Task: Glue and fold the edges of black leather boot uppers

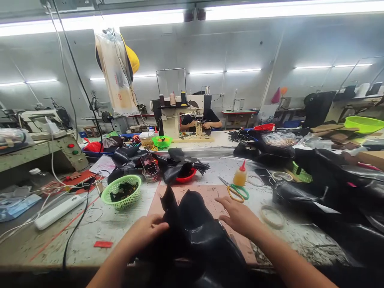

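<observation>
A glossy black leather piece [199, 234], shaped somewhat like a boot upper, stands in front of me with two raised flaps at its top. My left hand [150, 231] grips its left edge, the fingertips partly hidden against the dark material. Off the right side of the leather, my right hand [238, 216] is open with its fingers stretched forward and nothing in them. Just beyond those fingers lie scissors [237, 193] with orange and green handles. A glue bottle [240, 176] with a red tip stands upright behind them. Under the leather is a pinkish mat [207, 194].
A green basket [123, 196] of black scraps stands left, near a red basket [185, 176]. Black leather pieces [312, 196] are heaped at right, beside a tape roll [272, 217]. A cable [75, 236] crosses the table's left. Across, a person [207, 120] works at a sewing machine [171, 122].
</observation>
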Demonstrator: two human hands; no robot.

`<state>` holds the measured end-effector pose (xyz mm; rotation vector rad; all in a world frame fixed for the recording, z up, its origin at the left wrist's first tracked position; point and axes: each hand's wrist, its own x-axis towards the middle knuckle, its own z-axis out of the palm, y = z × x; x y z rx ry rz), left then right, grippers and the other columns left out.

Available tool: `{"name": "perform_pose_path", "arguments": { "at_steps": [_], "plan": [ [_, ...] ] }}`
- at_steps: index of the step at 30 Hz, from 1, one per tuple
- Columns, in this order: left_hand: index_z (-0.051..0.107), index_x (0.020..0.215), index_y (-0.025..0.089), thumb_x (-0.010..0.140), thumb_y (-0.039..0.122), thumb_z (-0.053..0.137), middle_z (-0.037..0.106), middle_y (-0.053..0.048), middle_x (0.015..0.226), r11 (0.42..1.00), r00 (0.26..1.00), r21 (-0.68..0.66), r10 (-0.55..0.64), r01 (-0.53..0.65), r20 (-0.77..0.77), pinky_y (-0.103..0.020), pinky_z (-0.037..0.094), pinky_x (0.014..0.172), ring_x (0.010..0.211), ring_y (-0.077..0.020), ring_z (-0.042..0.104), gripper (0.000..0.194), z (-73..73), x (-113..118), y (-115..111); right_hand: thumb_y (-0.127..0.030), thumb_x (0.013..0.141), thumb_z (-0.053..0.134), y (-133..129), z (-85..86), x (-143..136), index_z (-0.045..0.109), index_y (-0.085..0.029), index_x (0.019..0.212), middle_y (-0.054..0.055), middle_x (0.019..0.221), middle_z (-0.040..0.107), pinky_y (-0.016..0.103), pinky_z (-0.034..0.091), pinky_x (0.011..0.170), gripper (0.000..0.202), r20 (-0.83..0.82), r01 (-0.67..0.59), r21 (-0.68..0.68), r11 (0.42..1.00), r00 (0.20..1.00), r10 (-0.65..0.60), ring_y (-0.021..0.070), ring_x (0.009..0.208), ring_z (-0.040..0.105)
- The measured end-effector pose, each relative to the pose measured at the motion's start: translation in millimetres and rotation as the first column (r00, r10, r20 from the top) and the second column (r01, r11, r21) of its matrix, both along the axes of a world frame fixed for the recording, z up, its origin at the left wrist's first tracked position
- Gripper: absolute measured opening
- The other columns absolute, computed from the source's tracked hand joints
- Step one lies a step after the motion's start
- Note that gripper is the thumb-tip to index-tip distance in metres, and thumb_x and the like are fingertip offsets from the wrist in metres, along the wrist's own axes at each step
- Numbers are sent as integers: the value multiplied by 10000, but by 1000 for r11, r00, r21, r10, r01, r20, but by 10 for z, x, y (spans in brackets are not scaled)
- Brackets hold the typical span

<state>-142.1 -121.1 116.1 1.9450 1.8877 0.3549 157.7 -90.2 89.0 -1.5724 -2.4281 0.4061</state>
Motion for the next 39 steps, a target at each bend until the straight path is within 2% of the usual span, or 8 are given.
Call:
{"name": "perform_pose_path", "arguments": {
  "at_steps": [3, 7, 12, 16, 20, 27, 32, 39],
  "plan": [
    [559, 1115, 205, 743, 324, 527, 634, -94, 1077, 996, 991, -37, -88, 85, -96, -350, 432, 816, 984, -270, 578, 392, -1, 259, -80, -23, 756, 457, 188, 248, -455, 405, -263, 1306, 91, 1378, 393, 385, 363, 967, 602, 42, -338, 275, 900, 940, 340, 229, 1210, 424],
    [525, 1141, 252, 767, 229, 472, 651, -71, 1039, 985, 975, -48, -169, 164, -144, -353, 426, 817, 982, -266, 586, 379, 104, 443, -177, -58, 800, 471, 567, 443, -891, 554, -268, 1167, 65, 1444, 290, 446, 270, 1021, 431, 234, -625, 344, 701, 780, 581, 252, 1310, 274],
    [512, 1065, 236, 791, 209, 439, 660, -50, 948, 995, 991, -27, -102, 100, -88, -307, 426, 763, 907, -228, 604, 285, 134, 279, -307, -119, 696, 626, 845, 751, -693, 655, -188, 723, 70, 1254, 544, 450, 266, 1016, 80, 204, -616, 353, 704, 785, 585, 272, 1243, 387],
    [546, 868, 198, 754, 172, 441, 649, -36, 841, 991, 976, 97, 65, -87, 209, -289, 424, 715, 820, -208, 596, 157, -48, 174, -209, -165, 745, 555, 335, 915, -579, 607, -180, 839, 47, 850, 681, 322, 445, 768, 109, 179, -644, 356, 677, 758, 627, 191, 832, 630],
    [562, 783, 188, 736, 155, 434, 651, -31, 795, 966, 896, 171, 103, -194, 432, -282, 433, 691, 779, -199, 594, 141, -225, 268, -93, -191, 764, 532, -334, 617, -745, 538, -181, 753, 11, 594, 609, 248, 323, 435, 16, 297, -540, 404, 739, 841, 452, 152, 458, 549],
    [555, 816, 199, 856, 327, 361, 645, -31, 765, 962, 904, 193, 99, -194, 417, -285, 399, 649, 731, -198, 598, 237, -250, 477, -181, -109, 686, 597, -525, 254, -800, 572, -194, 758, 36, 754, 648, 281, 443, 586, 114, -4, -139, 437, 889, 988, 156, 201, 657, 614],
    [541, 768, 195, 833, 276, 386, 626, -26, 694, 949, 954, 245, 130, -199, 270, -267, 356, 604, 664, -184, 583, 186, -212, 555, -234, -2, 640, 405, -506, 215, -780, 531, -164, 1046, 67, 901, 677, 289, 499, 679, 455, -310, -71, 414, 907, 927, 214, 193, 779, 640],
    [506, 673, 199, 814, 293, 385, 570, 0, 576, 931, 955, 333, 51, -151, 291, -243, 325, 526, 533, -148, 530, 209, -273, 627, -296, -201, 706, 567, -484, 45, -879, 540, -195, 802, 27, 706, 629, 273, 479, 568, 100, -576, -2, 269, 963, 801, 163, 170, 628, 596]
  ]
}}
